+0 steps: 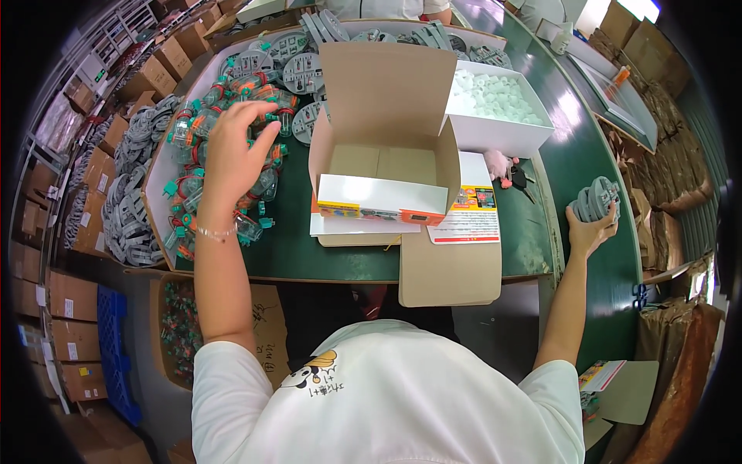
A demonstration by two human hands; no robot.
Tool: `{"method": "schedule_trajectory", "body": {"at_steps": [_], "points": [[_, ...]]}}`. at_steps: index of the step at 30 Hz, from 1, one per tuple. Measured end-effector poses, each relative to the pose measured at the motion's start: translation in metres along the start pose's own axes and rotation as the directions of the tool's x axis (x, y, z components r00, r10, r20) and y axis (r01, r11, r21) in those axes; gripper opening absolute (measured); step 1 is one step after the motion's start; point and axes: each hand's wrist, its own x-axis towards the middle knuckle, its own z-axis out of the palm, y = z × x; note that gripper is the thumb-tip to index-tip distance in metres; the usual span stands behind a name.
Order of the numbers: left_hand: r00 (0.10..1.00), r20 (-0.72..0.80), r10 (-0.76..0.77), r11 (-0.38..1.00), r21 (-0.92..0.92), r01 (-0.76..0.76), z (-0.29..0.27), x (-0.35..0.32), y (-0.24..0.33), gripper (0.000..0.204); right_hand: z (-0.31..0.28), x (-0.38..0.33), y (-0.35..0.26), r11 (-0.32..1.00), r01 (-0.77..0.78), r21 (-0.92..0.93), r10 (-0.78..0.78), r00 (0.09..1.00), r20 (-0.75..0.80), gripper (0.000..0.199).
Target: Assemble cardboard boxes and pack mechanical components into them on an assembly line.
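Note:
My right hand is out at the far right, gripping a small stack of grey round discs above the green surface. On the other side, my left hand hovers over a heap of small clear bottles with green caps and orange parts. Its thumb and fingers are apart, and a bottle lies just beyond the fingertips. Between my hands stands an open cardboard box with its back flap raised and a printed white front panel. Its visible inside is bare brown cardboard.
A white box of small white pieces stands behind right. More grey discs lie at the back. Printed sheets, a pink fluffy keyring and flattened cardboard are beside the open box. Another person sits across the table.

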Motion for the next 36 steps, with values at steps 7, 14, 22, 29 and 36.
{"method": "schedule_trajectory", "body": {"at_steps": [7,14,22,29,36], "points": [[0.977,-0.103,-0.189,0.950,-0.272,0.155,-0.011,-0.048,0.010,0.018,-0.004,0.013,0.020,0.988,-0.143,0.064,0.149,0.982,-0.114,0.109],[0.969,-0.110,-0.223,0.952,-0.238,0.193,0.000,-0.084,-0.003,0.016,-0.013,0.024,0.026,0.596,-0.250,0.763,0.333,0.942,0.048,0.100],[0.846,0.529,-0.071,0.976,0.211,-0.050,0.041,-0.008,-0.019,0.015,0.024,0.085,-0.104,-0.059,-0.544,0.837,-0.087,0.838,0.538,0.075],[0.732,0.665,-0.148,0.925,0.354,-0.135,0.125,-0.008,-0.050,0.017,0.077,0.106,-0.275,-0.204,-0.755,0.624,-0.543,0.617,0.569,0.058],[0.746,0.660,-0.092,0.940,0.304,-0.153,0.134,-0.012,-0.048,0.016,0.110,0.097,-0.354,-0.071,-0.804,0.590,-0.593,0.510,0.623,0.058]]}}
